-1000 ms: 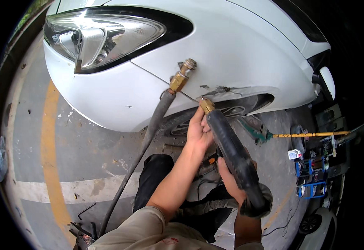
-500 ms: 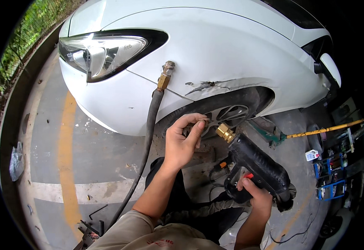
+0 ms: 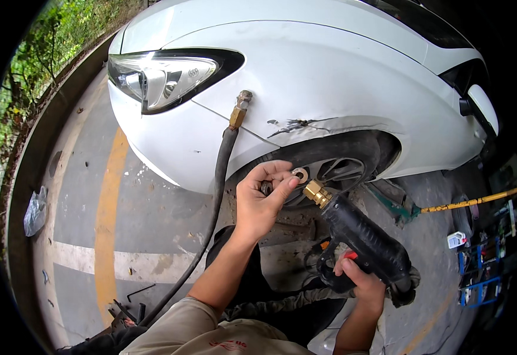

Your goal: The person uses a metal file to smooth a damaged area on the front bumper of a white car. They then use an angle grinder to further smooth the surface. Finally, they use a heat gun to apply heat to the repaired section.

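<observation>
A small round metal washer (image 3: 300,174) is pinched between thumb and forefinger of my left hand (image 3: 259,198). A dark metal piece (image 3: 266,187) shows between the other fingers of that hand; its kind is unclear. My right hand (image 3: 362,284) grips the handle of a black pistol-shaped tool (image 3: 368,236) with a red trigger, the thumb near the red part. The tool's brass nozzle fitting (image 3: 316,193) points up and left, just right of the washer and apart from it.
A black cable (image 3: 217,189) with a brass end (image 3: 238,112) rises in front of the white car's fender (image 3: 306,65), which is dented and scraped above the wheel (image 3: 341,168). A yellow-handled green jack (image 3: 396,204) stands right. Blue tool trays (image 3: 480,275), a white bottle (image 3: 456,239) and an L-shaped key (image 3: 140,290) lie around.
The washer has turned so its hole faces my view. The nozzle and the washer remain close together. The whole scene has shifted slightly right as the view moved.
</observation>
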Action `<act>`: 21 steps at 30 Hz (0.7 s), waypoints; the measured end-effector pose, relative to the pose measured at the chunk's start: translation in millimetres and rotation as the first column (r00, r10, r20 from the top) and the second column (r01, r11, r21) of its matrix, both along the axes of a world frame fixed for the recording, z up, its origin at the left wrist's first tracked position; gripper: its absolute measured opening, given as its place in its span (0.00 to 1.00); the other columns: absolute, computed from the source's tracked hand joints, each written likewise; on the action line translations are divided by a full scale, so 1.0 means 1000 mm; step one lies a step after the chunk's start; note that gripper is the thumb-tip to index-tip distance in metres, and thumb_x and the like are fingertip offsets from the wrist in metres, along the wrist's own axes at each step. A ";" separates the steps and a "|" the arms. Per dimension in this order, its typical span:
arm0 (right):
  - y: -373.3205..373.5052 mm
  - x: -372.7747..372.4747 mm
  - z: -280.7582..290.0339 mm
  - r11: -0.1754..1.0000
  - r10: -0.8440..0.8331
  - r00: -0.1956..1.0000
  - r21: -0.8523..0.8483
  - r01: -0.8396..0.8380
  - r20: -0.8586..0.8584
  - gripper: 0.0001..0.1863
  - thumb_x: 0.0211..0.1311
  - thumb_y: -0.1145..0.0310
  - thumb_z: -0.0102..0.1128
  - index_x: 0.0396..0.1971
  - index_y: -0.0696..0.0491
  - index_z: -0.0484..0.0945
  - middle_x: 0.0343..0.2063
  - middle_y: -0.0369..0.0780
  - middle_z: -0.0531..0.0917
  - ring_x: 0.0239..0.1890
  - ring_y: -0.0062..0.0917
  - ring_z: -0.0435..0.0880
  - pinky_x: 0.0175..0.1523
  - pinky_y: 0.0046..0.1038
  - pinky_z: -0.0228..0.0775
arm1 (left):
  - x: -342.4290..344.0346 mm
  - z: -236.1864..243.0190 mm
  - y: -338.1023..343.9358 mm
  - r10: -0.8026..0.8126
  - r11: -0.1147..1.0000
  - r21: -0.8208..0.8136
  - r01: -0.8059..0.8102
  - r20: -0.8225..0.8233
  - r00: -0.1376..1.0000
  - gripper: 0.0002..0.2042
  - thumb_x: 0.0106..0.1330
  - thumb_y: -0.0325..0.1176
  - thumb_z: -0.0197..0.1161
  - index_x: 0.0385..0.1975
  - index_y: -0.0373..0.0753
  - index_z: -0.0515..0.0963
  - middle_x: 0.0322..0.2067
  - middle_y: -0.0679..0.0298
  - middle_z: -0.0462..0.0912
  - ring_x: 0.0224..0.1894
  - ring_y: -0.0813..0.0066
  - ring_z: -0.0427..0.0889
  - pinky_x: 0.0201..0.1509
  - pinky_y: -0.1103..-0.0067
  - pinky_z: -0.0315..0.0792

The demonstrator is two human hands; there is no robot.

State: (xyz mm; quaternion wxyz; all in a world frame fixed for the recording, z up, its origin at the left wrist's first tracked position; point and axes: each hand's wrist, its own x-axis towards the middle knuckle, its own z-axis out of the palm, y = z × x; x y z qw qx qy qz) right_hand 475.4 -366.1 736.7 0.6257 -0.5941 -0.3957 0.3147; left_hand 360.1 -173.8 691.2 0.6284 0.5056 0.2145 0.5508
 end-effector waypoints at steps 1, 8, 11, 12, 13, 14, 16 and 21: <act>0.001 -0.001 0.001 1.000 -0.005 1.000 -0.008 0.005 0.015 0.03 0.51 0.80 0.60 0.27 0.59 0.75 0.20 0.37 0.76 0.22 0.20 0.76 0.32 0.24 0.70 | 0.001 -0.005 0.002 0.022 0.996 0.089 -0.022 0.006 1.000 0.14 0.63 0.28 0.62 0.47 0.31 0.76 0.26 0.71 0.76 0.20 0.91 0.65 0.21 0.90 0.58; 0.006 0.004 -0.009 0.999 0.019 0.999 -0.032 -0.018 0.034 0.06 0.52 0.80 0.59 0.31 0.61 0.75 0.20 0.37 0.76 0.23 0.20 0.75 0.33 0.25 0.70 | 0.001 -0.001 0.000 -0.119 0.984 -0.109 0.140 0.181 0.976 0.12 0.63 0.28 0.63 0.44 0.31 0.77 0.24 0.72 0.74 0.19 0.90 0.63 0.20 0.90 0.57; 0.014 -0.005 -0.010 1.000 -0.030 0.999 -0.006 0.030 -0.018 0.08 0.52 0.79 0.59 0.34 0.62 0.75 0.20 0.37 0.76 0.23 0.21 0.75 0.33 0.26 0.70 | -0.001 -0.011 0.004 -0.163 0.955 -0.190 0.228 0.307 0.938 0.10 0.63 0.29 0.62 0.41 0.33 0.78 0.23 0.72 0.73 0.20 0.91 0.63 0.20 0.89 0.56; 0.016 -0.007 -0.011 0.999 -0.029 1.000 -0.034 0.029 0.006 0.08 0.53 0.78 0.58 0.34 0.61 0.74 0.20 0.39 0.75 0.23 0.23 0.74 0.34 0.27 0.69 | -0.002 -0.015 0.006 -0.189 0.937 -0.217 0.275 0.350 0.917 0.09 0.63 0.29 0.62 0.41 0.33 0.78 0.23 0.72 0.73 0.20 0.91 0.63 0.20 0.89 0.55; 0.016 -0.007 -0.012 0.997 -0.029 0.999 -0.068 0.031 0.036 0.08 0.54 0.76 0.57 0.34 0.61 0.72 0.20 0.40 0.75 0.23 0.25 0.74 0.35 0.28 0.68 | -0.004 -0.011 0.006 -0.233 0.922 -0.219 0.319 0.346 0.909 0.09 0.65 0.32 0.60 0.41 0.35 0.77 0.22 0.72 0.71 0.19 0.91 0.61 0.18 0.89 0.53; 0.017 -0.007 -0.013 0.994 -0.027 0.997 -0.101 0.033 0.066 0.08 0.55 0.74 0.56 0.34 0.61 0.71 0.21 0.41 0.74 0.24 0.26 0.73 0.35 0.29 0.68 | -0.001 -0.013 0.007 -0.242 0.892 -0.252 0.376 0.436 0.867 0.09 0.66 0.33 0.59 0.40 0.35 0.76 0.23 0.71 0.72 0.19 0.90 0.61 0.18 0.89 0.52; 0.019 -0.010 -0.016 0.994 -0.022 0.998 -0.110 0.029 0.067 0.09 0.55 0.74 0.56 0.35 0.61 0.71 0.21 0.41 0.74 0.24 0.27 0.73 0.35 0.30 0.68 | 0.009 -0.015 0.008 -0.242 0.820 -0.290 0.492 0.604 0.759 0.09 0.68 0.35 0.57 0.39 0.35 0.75 0.26 0.70 0.74 0.17 0.89 0.59 0.17 0.89 0.52; 0.031 -0.022 -0.018 0.991 -0.023 0.997 -0.128 0.032 0.072 0.11 0.55 0.74 0.57 0.37 0.61 0.70 0.22 0.42 0.74 0.25 0.27 0.73 0.36 0.31 0.68 | 0.013 -0.022 0.017 -0.221 0.765 -0.313 0.563 0.694 0.686 0.10 0.69 0.37 0.54 0.35 0.36 0.74 0.23 0.72 0.68 0.17 0.91 0.57 0.17 0.90 0.50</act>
